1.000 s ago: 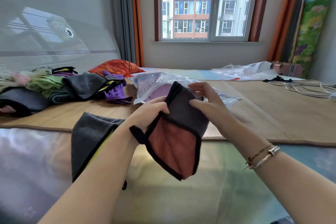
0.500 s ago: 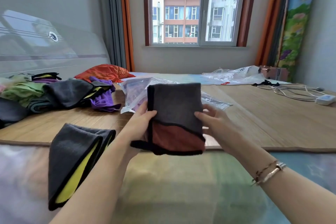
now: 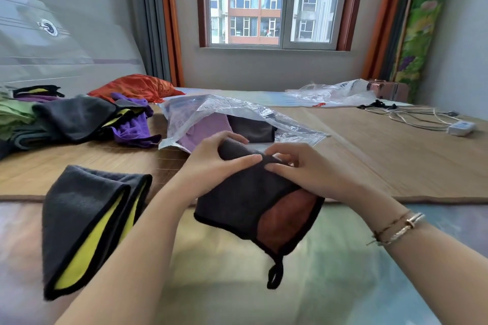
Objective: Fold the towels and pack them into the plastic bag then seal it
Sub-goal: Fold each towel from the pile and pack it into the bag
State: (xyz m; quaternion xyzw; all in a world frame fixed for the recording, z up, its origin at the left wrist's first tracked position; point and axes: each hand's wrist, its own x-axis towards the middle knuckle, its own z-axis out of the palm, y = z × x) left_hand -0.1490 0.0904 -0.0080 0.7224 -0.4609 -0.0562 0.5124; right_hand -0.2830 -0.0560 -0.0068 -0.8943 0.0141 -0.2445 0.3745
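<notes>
I'm gripping the folded grey-and-orange towel point(image 3: 250, 198) with my left hand point(image 3: 211, 163) and right hand point(image 3: 303, 169), fingers point(image 3: 245, 159) curling over its top edge.

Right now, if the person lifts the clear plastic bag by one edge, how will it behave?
The clear plastic bag is crinkled film, so it would probably sag and feel slippery. Its mouth gapes toward the hands, so the purple towel and grey towel inside might slide out.
</notes>
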